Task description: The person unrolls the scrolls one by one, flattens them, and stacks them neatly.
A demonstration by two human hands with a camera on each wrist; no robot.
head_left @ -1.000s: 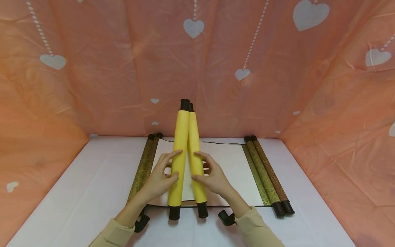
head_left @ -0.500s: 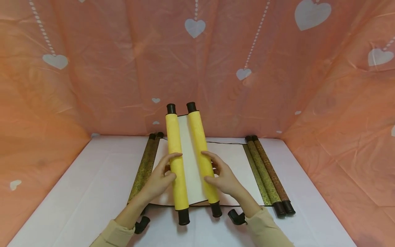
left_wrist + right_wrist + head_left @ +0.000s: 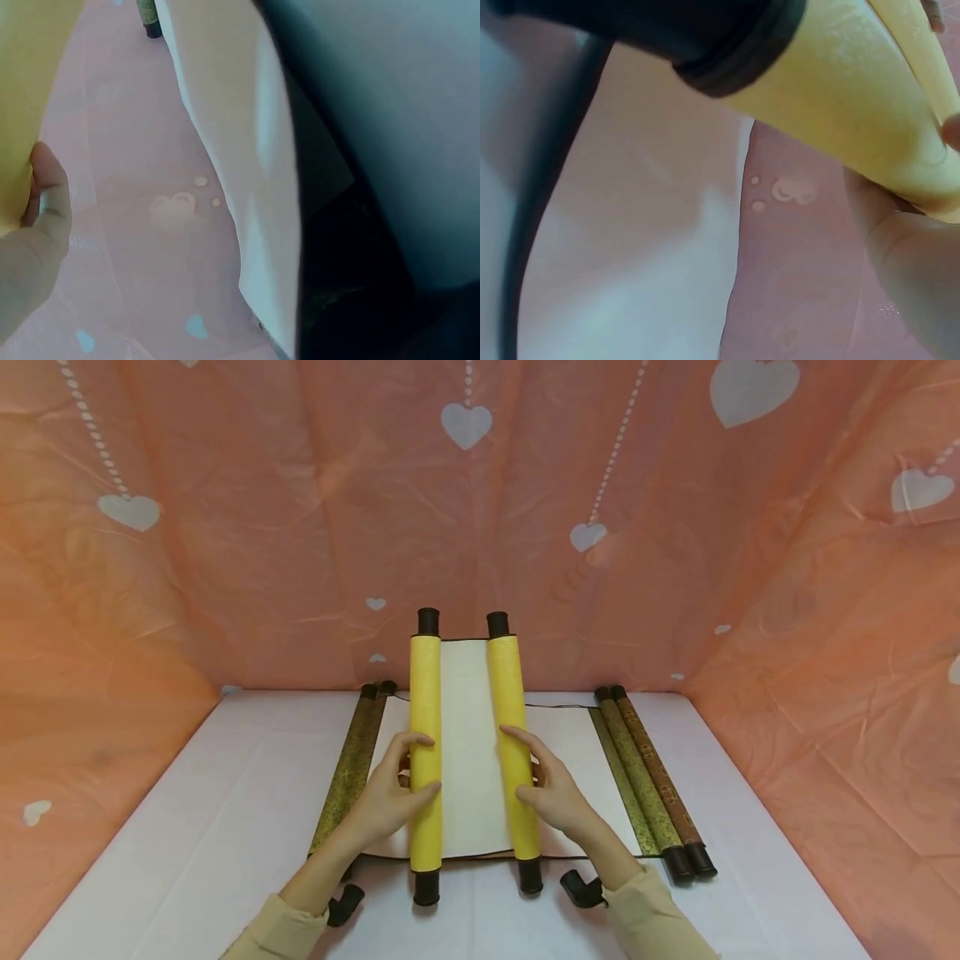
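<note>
A yellow scroll is held up above the table, partly unrolled, with a strip of white paper (image 3: 471, 743) showing between its two rolls. Around the left roll (image 3: 426, 693) curl the thumb and fingers of my left hand (image 3: 390, 789). My right hand (image 3: 561, 793) grips the right roll (image 3: 510, 685) in the same way. Both rolls end in black knobs and stand nearly parallel. In the left wrist view my fingers lie against the yellow roll (image 3: 26, 90). A black knob (image 3: 742, 45) and the yellow roll (image 3: 840, 97) fill the upper part of the right wrist view.
Beneath lies another open scroll, its white sheet (image 3: 577, 768) between a green patterned roll (image 3: 641, 777) and dark rolls (image 3: 348, 768) on the left. A brown patterned roll (image 3: 660, 768) lies alongside on the right. A pink curtain (image 3: 480, 527) stands behind the white table (image 3: 195, 793).
The two yellow rolls, touching near their tops at first, have moved apart. My right hand has shifted right, and a wider strip of white paper now shows between them.
</note>
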